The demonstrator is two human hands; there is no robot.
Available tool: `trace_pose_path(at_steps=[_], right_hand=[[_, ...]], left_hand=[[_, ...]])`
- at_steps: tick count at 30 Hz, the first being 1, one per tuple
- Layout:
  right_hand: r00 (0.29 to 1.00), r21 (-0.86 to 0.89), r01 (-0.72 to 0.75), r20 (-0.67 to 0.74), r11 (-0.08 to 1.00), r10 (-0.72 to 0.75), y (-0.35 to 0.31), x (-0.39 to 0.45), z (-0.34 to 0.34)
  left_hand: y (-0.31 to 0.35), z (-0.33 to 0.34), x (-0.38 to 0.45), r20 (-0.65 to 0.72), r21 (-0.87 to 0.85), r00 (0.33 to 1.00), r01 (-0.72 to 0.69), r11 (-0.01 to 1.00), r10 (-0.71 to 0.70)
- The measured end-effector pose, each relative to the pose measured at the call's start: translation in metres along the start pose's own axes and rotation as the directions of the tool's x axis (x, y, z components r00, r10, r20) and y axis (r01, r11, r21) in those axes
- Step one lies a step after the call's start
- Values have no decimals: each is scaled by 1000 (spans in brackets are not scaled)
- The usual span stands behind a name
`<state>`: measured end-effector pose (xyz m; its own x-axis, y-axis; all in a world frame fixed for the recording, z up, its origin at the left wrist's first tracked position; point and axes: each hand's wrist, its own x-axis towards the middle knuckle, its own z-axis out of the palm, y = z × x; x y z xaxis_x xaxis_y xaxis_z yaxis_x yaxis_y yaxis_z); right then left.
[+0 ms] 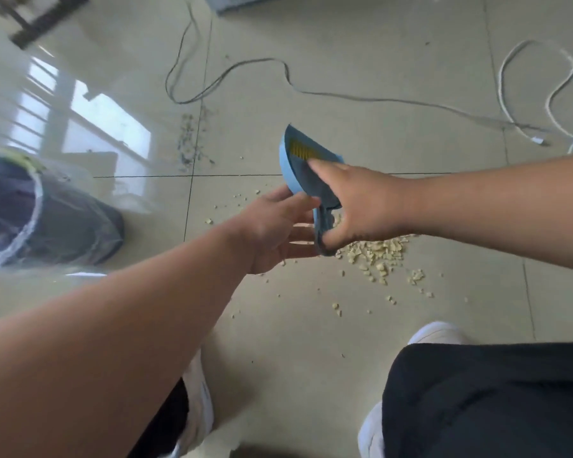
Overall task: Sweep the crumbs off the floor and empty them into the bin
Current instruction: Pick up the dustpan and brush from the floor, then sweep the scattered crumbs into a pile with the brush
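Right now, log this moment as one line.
right hand grips blue dustpan | left hand open beside it | crumbs on floor | bin left

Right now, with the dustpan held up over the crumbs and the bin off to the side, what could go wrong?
1. The right hand grips the blue dustpan tilted above the floor; the open left hand reaching in could fumble a handover.
2. The crumbs lie close to the white shoes, so a step may crush or scatter them.
3. Cables trail just beyond, and a sweep could snag them.
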<state>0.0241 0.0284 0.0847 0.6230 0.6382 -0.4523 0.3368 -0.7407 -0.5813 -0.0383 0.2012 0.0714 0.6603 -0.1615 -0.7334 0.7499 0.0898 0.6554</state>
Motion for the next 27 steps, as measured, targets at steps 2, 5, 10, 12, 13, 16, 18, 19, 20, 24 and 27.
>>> trace_pose_path(at_steps=[2,5,10,12,13,16,18,19,20,24,27], right_hand=[[1000,53,-26,13,998,25,-20,8,-7],[999,101,-41,-7,994,42,-33,19,-6],[997,334,-12,75,943,-14,-18,30,2],[998,381,-48,50,923,31,-4,28,5],[997,399,-75,40,914,65,7,26,6],[978,374,-205,53,904,200,50,16,2],[947,332,-309,15,892,322,85,7,-5],[923,320,-357,-22,877,384,103,1,-9],[898,294,-401,-61,868,436,120,-5,-12],[809,5,-554,-234,833,539,196,-25,-12],[745,-84,-642,-305,762,594,243,-35,-7]], left_hand=[[2,-9,-2,8,-90,999,-34,995,35],[0,-15,1,21,-214,995,-86,973,93],[-9,-30,8,-52,-210,998,-47,977,37],[-15,-35,11,-106,-164,994,-8,986,-9],[-19,-38,12,-138,-114,990,14,993,-30],[-28,-46,22,-248,84,965,110,990,-86],[-36,-53,32,-313,246,946,166,955,-84],[-40,-56,38,-327,297,942,186,937,-83],[-44,-59,43,-331,319,940,200,926,-89],[-58,-63,62,-313,405,943,240,882,-113],[-68,-62,77,-301,482,948,246,841,-105]])
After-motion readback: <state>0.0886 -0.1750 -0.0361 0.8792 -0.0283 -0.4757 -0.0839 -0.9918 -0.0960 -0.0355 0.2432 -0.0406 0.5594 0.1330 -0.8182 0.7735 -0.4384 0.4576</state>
